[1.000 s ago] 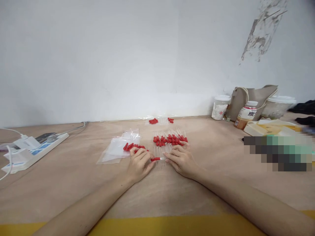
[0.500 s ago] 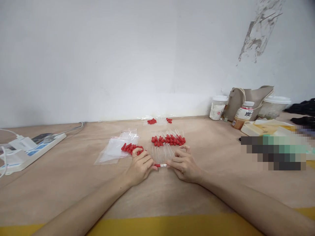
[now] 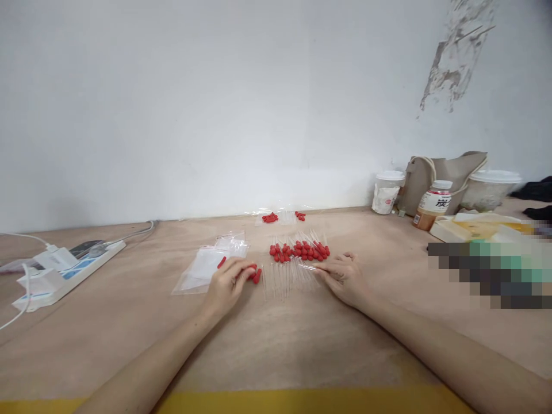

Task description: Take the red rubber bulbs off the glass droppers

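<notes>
My left hand [image 3: 226, 283] is over the small pile of red rubber dropper bulbs [image 3: 257, 276], its thumb and fingers pinched on a bulb at the pile's right side; the hand covers most of the pile. A thin glass dropper tube [image 3: 307, 266] is pinched in my right hand [image 3: 345, 279], its free end pointing left. Between the hands lies a row of bare glass tubes [image 3: 282, 282]. Just behind them is a row of droppers with red bulbs fitted [image 3: 302, 250], bulbs toward me.
Clear zip bags [image 3: 196, 270] lie left of the bulbs. Farther back, a plastic bag with red bulbs [image 3: 270, 218] lies by the wall. On the left is a power strip [image 3: 77, 273] with cables; at right stand a bottle [image 3: 432, 205], a lidded cup [image 3: 387, 192] and a bag [image 3: 416, 184].
Both hands were together at the front, holding a tube with a red bulb at its end. My left hand has moved left to the bulbs, and my right hand is farther back with a bare tube.
</notes>
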`<state>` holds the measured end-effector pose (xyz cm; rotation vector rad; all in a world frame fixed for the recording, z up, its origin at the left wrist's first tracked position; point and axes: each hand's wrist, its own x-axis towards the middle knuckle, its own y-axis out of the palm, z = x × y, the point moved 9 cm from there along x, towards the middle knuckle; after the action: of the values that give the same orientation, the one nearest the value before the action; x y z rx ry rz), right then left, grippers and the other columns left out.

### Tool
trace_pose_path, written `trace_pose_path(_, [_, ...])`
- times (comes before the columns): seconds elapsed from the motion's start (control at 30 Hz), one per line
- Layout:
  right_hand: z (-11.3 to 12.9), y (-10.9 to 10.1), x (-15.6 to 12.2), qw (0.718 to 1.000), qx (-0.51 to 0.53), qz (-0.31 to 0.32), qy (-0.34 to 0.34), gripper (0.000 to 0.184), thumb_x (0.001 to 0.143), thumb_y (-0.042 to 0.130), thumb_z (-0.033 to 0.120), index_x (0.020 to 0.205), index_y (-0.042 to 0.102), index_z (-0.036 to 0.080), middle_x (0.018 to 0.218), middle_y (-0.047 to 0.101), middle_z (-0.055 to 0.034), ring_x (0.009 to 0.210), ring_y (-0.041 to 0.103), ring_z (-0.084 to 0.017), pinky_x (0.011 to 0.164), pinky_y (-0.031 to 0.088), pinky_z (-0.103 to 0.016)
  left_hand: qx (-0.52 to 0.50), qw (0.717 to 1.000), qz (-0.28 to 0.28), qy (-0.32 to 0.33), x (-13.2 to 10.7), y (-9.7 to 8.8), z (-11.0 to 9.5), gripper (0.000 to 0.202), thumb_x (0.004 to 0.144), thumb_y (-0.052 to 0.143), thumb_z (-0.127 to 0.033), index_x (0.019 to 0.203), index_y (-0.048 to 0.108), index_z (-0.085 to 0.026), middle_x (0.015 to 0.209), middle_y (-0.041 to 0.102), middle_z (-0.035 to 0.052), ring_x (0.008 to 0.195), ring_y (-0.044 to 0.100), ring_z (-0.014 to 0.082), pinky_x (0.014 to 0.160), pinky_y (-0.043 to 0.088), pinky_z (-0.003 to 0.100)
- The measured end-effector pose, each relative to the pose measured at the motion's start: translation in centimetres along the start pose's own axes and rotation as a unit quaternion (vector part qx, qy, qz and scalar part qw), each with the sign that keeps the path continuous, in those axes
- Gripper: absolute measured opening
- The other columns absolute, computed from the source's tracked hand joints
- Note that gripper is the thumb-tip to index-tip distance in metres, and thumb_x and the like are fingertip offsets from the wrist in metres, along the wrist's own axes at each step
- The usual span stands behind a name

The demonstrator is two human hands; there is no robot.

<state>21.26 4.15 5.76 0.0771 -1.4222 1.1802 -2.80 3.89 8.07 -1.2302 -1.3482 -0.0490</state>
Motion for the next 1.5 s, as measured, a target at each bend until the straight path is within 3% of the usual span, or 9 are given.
trace_pose_path(0.13, [1.2, 1.3, 1.3, 1.000, 0.016, 0.007, 0.013, 0.021, 0.084, 0.046, 0.023, 0.091, 0.065, 0.023, 0.070, 0.066, -0.0011, 0.068, 0.053, -0.013, 0.078, 0.026, -0.032, 0.032, 0.983, -0.079, -0.161, 1.3, -2.7, 6.3, 0.027, 0.081, 0.044, -0.029, 0.097, 0.063, -0.018, 0.100, 0.056, 0.0072, 0.090, 0.055, 0.0183, 0.075, 0.047, 0.029])
trace_pose_path(0.23, [3.3, 2.9, 2.5, 1.000, 0.004, 0.022, -0.017, 0.020, 0.083, 0.046, 0.021, 0.090, 0.065, 0.022, 0.071, 0.067, -0.0011, 0.071, 0.052, -0.013, 0.078, 0.026, -0.032, 0.030, 0.966, -0.065, -0.248, 1.1, -3.1, 10.3, 0.034, 0.078, 0.043, -0.032, 0.105, 0.060, -0.017, 0.096, 0.060, 0.0066, 0.080, 0.057, 0.0171, 0.072, 0.047, 0.030])
trace_pose_path(0.33, [4.5, 4.4, 3.4, 0.999, -0.037, 0.015, -0.015, 0.019, 0.083, 0.047, 0.023, 0.079, 0.065, 0.022, 0.066, 0.066, 0.0003, 0.067, 0.050, -0.012, 0.079, 0.023, -0.033, 0.038, 0.960, -0.050, -0.275, 0.3, -2.9, 11.8, 0.041, 0.075, 0.047, -0.037, 0.111, 0.054, -0.017, 0.091, 0.063, 0.0045, 0.069, 0.056, 0.0150, 0.063, 0.046, 0.027])
trace_pose_path(0.57, [6.4, 7.4, 3.3, 0.991, -0.116, 0.038, -0.057, 0.018, 0.078, 0.050, 0.020, 0.066, 0.062, 0.020, 0.059, 0.062, -0.0003, 0.068, 0.046, -0.013, 0.075, 0.020, -0.035, 0.106, 0.957, 0.003, -0.271, -0.5, -1.6, 11.1, 0.025, 0.073, 0.050, -0.041, 0.084, 0.061, -0.021, 0.089, 0.064, 0.0010, 0.069, 0.052, 0.0165, 0.060, 0.041, 0.027])
trace_pose_path(0.73, [6.8, 7.9, 3.1, 0.994, -0.088, 0.065, -0.015, 0.019, 0.076, 0.053, 0.028, 0.061, 0.061, 0.020, 0.062, 0.062, 0.0009, 0.068, 0.045, -0.013, 0.074, 0.020, -0.035, 0.093, 0.958, 0.027, -0.269, -0.4, -1.0, 11.3, 0.027, 0.072, 0.051, -0.045, 0.081, 0.063, -0.022, 0.085, 0.066, -0.0006, 0.068, 0.052, 0.0162, 0.062, 0.040, 0.027])
trace_pose_path(0.97, [7.6, 7.6, 2.8, 0.994, -0.055, 0.098, 0.008, 0.038, 0.065, 0.057, 0.058, 0.066, 0.064, 0.020, 0.068, 0.062, -0.0012, 0.073, 0.047, -0.015, 0.075, 0.022, -0.035, 0.080, 0.955, 0.021, -0.285, -0.7, -1.2, 11.5, 0.030, 0.075, 0.047, -0.046, 0.081, 0.063, -0.021, 0.086, 0.066, 0.0000, 0.070, 0.055, 0.0162, 0.061, 0.041, 0.025])
trace_pose_path(1.2, [5.2, 4.6, 3.6, 0.997, -0.058, 0.037, 0.034, 0.029, 0.075, 0.054, 0.049, 0.081, 0.066, 0.024, 0.068, 0.061, -0.0001, 0.072, 0.048, -0.014, 0.073, 0.022, -0.033, 0.149, 0.966, -0.014, -0.212, 0.6, -2.5, 8.5, 0.026, 0.077, 0.045, -0.042, 0.080, 0.062, -0.023, 0.088, 0.064, 0.0011, 0.083, 0.053, 0.0203, 0.070, 0.040, 0.029])
trace_pose_path(1.33, [2.3, 1.9, 3.0, 0.997, -0.073, 0.004, 0.034, 0.020, 0.079, 0.051, 0.036, 0.079, 0.067, 0.023, 0.068, 0.062, 0.0005, 0.070, 0.052, -0.013, 0.076, 0.022, -0.032, 0.183, 0.968, 0.089, -0.146, 2.8, 0.2, 5.8, 0.022, 0.075, 0.049, -0.040, 0.068, 0.059, -0.022, 0.078, 0.063, 0.0019, 0.081, 0.054, 0.0216, 0.073, 0.039, 0.032])
trace_pose_path(1.5, [-1.2, -0.6, 0.9, 0.992, -0.087, -0.058, 0.066, 0.018, 0.079, 0.050, 0.027, 0.072, 0.067, 0.023, 0.062, 0.061, 0.0021, 0.063, 0.054, -0.011, 0.075, 0.022, -0.031, 0.187, 0.945, 0.226, -0.147, 5.4, 5.3, 4.5, 0.025, 0.069, 0.054, -0.046, 0.066, 0.059, -0.022, 0.075, 0.064, 0.0033, 0.082, 0.056, 0.0248, 0.073, 0.038, 0.034])
